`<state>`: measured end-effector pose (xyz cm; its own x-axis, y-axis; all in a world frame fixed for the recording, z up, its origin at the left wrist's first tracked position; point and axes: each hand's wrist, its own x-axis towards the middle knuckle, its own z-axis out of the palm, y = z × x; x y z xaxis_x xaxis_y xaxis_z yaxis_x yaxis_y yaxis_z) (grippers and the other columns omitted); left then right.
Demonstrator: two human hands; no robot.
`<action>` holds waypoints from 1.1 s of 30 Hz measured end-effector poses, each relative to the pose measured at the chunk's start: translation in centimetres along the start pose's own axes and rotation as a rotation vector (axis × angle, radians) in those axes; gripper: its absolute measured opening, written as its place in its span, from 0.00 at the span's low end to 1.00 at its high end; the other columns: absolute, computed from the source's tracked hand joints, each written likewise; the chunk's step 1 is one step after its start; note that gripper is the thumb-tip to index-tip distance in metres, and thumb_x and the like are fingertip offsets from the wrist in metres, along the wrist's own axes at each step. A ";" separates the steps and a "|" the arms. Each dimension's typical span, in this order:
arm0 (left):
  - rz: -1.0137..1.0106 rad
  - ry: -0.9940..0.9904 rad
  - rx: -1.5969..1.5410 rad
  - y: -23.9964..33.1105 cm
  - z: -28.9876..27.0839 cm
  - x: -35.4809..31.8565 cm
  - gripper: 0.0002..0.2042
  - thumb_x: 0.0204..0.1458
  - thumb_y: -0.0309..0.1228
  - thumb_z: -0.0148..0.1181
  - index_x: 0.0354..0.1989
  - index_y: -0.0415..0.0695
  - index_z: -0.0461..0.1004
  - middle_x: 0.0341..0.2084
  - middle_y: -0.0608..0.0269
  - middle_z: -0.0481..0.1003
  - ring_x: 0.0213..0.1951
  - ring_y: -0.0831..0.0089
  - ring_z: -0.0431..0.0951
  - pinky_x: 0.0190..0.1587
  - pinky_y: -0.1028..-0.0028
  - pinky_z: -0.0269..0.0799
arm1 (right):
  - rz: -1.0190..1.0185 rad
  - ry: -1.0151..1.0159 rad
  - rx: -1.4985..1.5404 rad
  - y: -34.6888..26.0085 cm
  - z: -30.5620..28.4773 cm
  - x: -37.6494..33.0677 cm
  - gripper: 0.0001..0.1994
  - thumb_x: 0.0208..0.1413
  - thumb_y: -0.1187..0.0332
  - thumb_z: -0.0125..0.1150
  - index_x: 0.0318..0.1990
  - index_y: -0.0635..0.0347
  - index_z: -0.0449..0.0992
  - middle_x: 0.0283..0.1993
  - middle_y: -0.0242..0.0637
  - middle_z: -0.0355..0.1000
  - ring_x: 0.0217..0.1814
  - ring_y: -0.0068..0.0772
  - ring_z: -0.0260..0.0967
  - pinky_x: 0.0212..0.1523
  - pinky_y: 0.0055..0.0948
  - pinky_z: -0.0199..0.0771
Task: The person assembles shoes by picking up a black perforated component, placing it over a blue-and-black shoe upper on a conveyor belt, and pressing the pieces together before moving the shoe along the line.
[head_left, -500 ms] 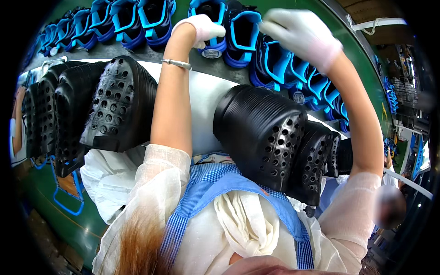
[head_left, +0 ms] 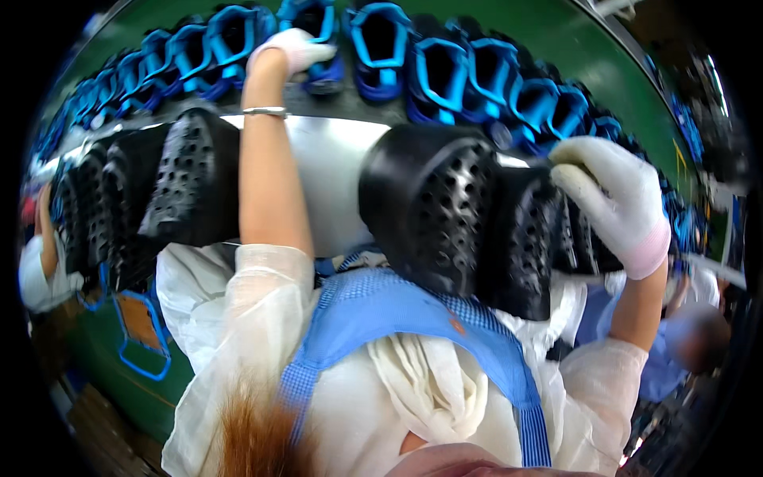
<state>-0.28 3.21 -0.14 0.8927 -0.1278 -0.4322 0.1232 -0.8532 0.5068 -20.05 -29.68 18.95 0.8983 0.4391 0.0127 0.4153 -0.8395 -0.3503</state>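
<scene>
The bench (head_left: pixel 350 107) spread out beyond the big perforated black stack (head_left: pixel 429 207), and from where I stood its row of blue-trimmed shoes (head_left: pixel 388 78) arched past the stack's far side. A narrower black stack (head_left: pixel 526 246) stood just right of the big one. The shoe (head_left: pixel 324 78) that mattered sat beyond the big stack and to its left, heel toward the person, long axis running roughly away. The left hand (head_left: pixel 292 51) was much the nearer, fingers bunched over that shoe's left side; I couldn't tell whether they gripped. The right hand (head_left: pixel 612 191), right of the big stack, had its fingers curled, any hold hidden from me.
</scene>
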 end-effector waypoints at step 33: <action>0.772 -0.084 -1.081 8.4 3.5 -12.1 0.33 0.59 0.54 0.45 0.61 0.35 0.61 0.54 0.53 0.69 0.53 0.63 0.70 0.57 0.67 0.65 | -0.343 0.150 -0.046 -3.2 -2.4 -1.8 0.38 0.18 0.59 0.77 0.44 0.69 0.72 0.43 0.44 0.68 0.45 0.39 0.67 0.45 0.30 0.68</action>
<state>-11.53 -4.16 6.69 0.8645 -0.4578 0.2075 -0.0844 0.2748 0.9578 -22.68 -28.53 22.33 0.7154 0.6483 0.2607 0.6987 -0.6666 -0.2597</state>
